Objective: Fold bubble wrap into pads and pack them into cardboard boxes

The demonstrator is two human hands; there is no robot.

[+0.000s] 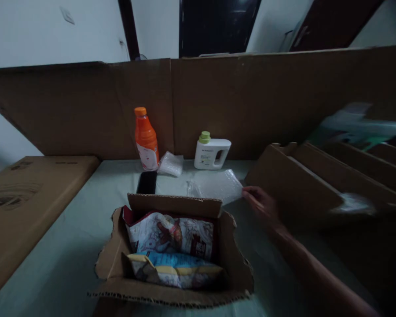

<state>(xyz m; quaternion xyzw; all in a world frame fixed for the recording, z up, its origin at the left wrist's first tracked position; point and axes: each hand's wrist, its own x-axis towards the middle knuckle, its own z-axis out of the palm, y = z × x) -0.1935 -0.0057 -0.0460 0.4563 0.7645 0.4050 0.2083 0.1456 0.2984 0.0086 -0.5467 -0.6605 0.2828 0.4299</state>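
My right hand (259,200) reaches over the table with its fingertips closed on the right corner of a clear bubble wrap sheet (214,185). The sheet lies partly on the tabletop, behind an open cardboard box (174,204). Inside that box are two printed packets: a white and dark red one (181,233) at the back, and a blue and yellow one (176,264) in front. My left hand does not show.
An orange bottle (147,141), a folded piece of bubble wrap (171,164), a black phone (147,182) and a white jug with a green cap (212,152) stand or lie behind the box. Cardboard compartments (293,185) are at right, a large carton (36,198) at left.
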